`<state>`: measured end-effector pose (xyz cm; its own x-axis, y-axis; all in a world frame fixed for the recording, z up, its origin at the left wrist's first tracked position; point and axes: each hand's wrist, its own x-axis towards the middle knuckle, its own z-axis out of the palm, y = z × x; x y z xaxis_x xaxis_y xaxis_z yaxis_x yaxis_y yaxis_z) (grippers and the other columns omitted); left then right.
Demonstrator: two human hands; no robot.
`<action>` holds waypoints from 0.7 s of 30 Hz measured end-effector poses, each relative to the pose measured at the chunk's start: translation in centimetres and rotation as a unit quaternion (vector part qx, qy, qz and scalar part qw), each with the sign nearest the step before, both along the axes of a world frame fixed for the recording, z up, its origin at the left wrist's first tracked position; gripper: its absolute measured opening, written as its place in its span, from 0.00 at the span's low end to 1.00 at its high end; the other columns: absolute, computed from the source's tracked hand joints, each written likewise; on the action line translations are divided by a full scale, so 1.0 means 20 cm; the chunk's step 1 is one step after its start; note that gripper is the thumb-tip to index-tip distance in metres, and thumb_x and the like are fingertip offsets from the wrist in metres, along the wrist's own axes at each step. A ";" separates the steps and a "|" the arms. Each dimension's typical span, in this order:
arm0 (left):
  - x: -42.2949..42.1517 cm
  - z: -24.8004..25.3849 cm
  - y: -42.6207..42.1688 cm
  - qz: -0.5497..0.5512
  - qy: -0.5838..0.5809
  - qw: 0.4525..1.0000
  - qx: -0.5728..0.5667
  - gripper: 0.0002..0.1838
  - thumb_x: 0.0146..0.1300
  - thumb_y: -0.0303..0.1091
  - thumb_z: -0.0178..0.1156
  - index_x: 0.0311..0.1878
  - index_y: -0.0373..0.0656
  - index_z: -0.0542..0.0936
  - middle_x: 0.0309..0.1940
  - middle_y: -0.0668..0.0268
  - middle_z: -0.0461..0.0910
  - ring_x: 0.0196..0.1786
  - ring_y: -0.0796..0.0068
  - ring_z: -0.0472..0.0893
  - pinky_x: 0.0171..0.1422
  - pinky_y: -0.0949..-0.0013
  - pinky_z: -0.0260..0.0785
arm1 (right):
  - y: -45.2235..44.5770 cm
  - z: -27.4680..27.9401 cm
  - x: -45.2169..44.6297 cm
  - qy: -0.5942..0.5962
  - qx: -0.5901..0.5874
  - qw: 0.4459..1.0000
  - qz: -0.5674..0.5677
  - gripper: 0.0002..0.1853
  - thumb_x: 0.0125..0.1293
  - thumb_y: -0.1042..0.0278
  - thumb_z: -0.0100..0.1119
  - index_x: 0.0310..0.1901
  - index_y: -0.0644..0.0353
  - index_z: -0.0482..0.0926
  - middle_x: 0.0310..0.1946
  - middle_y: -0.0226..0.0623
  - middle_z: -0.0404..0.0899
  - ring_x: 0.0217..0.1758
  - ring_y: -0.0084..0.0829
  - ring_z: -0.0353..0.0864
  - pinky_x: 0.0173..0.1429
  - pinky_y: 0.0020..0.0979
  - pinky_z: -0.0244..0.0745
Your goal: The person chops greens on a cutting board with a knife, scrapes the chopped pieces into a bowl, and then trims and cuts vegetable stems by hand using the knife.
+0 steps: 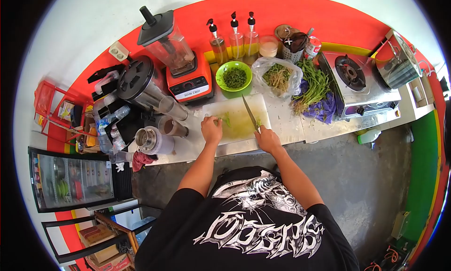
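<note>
My right hand (pixel 268 139) is closed around the handle of a kitchen knife (pixel 250 113). The blade points away from me, tilted to the left, above a white cutting board (pixel 256 102). At the board's left edge, my left hand (pixel 212 129) has its fingers curled together; whatever they may hold is hidden. Small bits of green leaf (pixel 227 119) lie just right of those fingers, and more scraps sit by the knife hand. Behind the board stands a lime-green bowl (pixel 220 78) with chopped greens (pixel 234 77) in it.
A plastic bag (pixel 295 77) of stems and a bunch of leafy greens (pixel 315 87) lie right of the bowl, before a gas stove (pixel 345 99). An orange blender (pixel 189 81), cups and a metal-topped jug (pixel 155 142) crowd the left. Pump bottles (pixel 236 43) line the wall.
</note>
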<state>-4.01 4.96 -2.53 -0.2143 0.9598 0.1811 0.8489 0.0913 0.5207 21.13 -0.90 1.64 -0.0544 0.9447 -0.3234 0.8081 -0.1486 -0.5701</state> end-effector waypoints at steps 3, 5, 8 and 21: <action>-0.05 -0.04 -0.06 -0.005 -0.053 0.997 0.058 0.09 0.60 0.33 0.70 0.39 0.39 0.84 0.38 0.59 0.84 0.46 0.54 0.82 0.53 0.56 0.73 | 0.00 -0.01 -0.02 0.012 0.019 1.000 0.012 0.22 0.74 0.52 0.53 0.54 0.65 0.74 0.41 0.60 0.85 0.49 0.62 0.83 0.54 0.56 0.77; -0.04 -0.02 -0.13 -0.025 -0.172 0.983 0.053 0.11 0.64 0.34 0.69 0.42 0.35 0.84 0.35 0.57 0.86 0.40 0.60 0.85 0.49 0.62 0.74 | 0.01 0.00 -0.03 0.011 0.025 0.999 0.038 0.21 0.73 0.52 0.55 0.52 0.65 0.76 0.40 0.60 0.84 0.47 0.61 0.84 0.53 0.56 0.77; 0.02 0.00 -0.20 -0.057 -0.268 0.961 0.026 0.11 0.68 0.33 0.66 0.46 0.34 0.84 0.33 0.58 0.87 0.37 0.70 0.85 0.45 0.68 0.74 | 0.00 -0.01 -0.04 0.024 0.024 0.998 0.057 0.21 0.73 0.51 0.56 0.49 0.65 0.77 0.38 0.60 0.84 0.45 0.61 0.84 0.52 0.57 0.77; 0.24 0.01 -0.23 -0.105 -0.221 0.967 -0.075 0.14 0.63 0.39 0.69 0.47 0.39 0.84 0.34 0.57 0.86 0.37 0.59 0.85 0.43 0.60 0.75 | -0.12 -0.02 -0.04 0.046 0.038 0.998 0.016 0.20 0.72 0.51 0.57 0.41 0.65 0.77 0.34 0.60 0.83 0.42 0.61 0.84 0.48 0.56 0.77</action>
<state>0.84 0.38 -2.33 -0.0360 0.9990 -0.0273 0.5538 0.0427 0.8316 20.28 -3.30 1.28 -0.1119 0.9637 -0.2425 0.7554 -0.0760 -0.6508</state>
